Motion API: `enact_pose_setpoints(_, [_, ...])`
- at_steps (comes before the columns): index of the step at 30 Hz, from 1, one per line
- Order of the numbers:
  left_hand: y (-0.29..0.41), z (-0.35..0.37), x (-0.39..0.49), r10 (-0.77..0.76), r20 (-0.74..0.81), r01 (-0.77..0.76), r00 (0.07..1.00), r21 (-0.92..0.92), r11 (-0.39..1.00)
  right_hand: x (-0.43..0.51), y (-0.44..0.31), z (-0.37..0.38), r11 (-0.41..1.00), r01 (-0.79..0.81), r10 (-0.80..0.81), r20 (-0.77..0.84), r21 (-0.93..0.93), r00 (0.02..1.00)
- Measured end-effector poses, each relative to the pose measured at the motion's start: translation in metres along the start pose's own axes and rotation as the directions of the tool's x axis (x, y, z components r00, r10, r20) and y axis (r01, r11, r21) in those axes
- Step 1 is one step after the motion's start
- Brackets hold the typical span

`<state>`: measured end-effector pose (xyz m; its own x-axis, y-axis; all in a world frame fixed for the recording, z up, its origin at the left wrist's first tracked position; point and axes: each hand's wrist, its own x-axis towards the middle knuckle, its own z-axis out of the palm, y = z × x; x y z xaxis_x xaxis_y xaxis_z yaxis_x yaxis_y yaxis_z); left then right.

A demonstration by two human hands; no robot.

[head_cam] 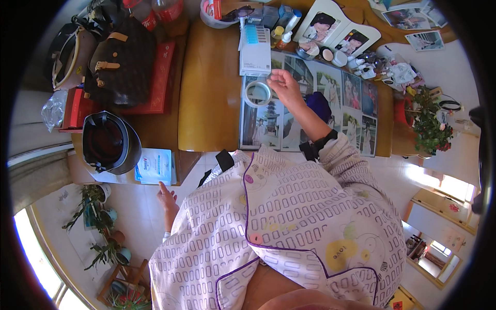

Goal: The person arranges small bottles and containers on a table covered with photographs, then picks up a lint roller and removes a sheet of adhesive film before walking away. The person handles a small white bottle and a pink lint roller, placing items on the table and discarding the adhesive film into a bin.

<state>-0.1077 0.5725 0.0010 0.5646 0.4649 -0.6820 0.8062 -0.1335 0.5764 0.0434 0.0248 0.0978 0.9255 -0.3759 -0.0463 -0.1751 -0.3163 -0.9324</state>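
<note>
My right hand [286, 90] reaches over the desk, its fingertips bunched close to the right rim of a roll of tape [258, 94]. Whether they touch the roll or pinch its tape end is too small to tell. The roll lies on a clear desk cover with photo prints [259, 130] under it. Just beyond the roll is a white box [255, 58] bearing writing. Low on the left, my left hand [168, 198] hangs with its index finger extended and nothing in it, near blue and white packets [154, 166] at the table edge.
A black helmet [110, 142] sits upside down at left, below a brown backpack [121, 69] on a red box [164, 77]. Bottles and jars [327, 54] line the desk's back before a white photo frame [360, 25]. A dark purple object [318, 105] lies behind my right forearm. Potted flowers [432, 122] stand right.
</note>
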Motion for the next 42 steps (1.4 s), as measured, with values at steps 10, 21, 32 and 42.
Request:
enact_pose_setpoints(10, [0.08, 0.047, -0.049, 0.284, 0.299, -0.242, 0.911, -0.172, 0.955, 0.011, -0.013, 0.034, 0.993, 0.074, -0.09, 0.196, 0.087, 0.976])
enact_pose_setpoints(21, [0.263, 0.163, -0.052, 0.575, 0.568, -0.605, 0.589, -0.162, 0.78, -0.057, -0.003, -0.027, 0.999, -0.043, 0.042, 0.177, 0.003, 0.983])
enact_pose_setpoints(32, [0.403, 0.342, -0.038, 0.799, 0.577, -0.956, 0.172, -0.097, 0.276, -0.107, 0.02, -0.07, 0.974, -0.221, 0.221, -0.001, 0.056, 0.975])
enact_pose_setpoints(42, [0.436, 0.433, -0.016, 0.758, 0.625, -0.979, 0.189, 0.058, 0.197, -0.133, 0.021, -0.072, 0.956, -0.288, 0.287, -0.024, -0.056, 0.958])
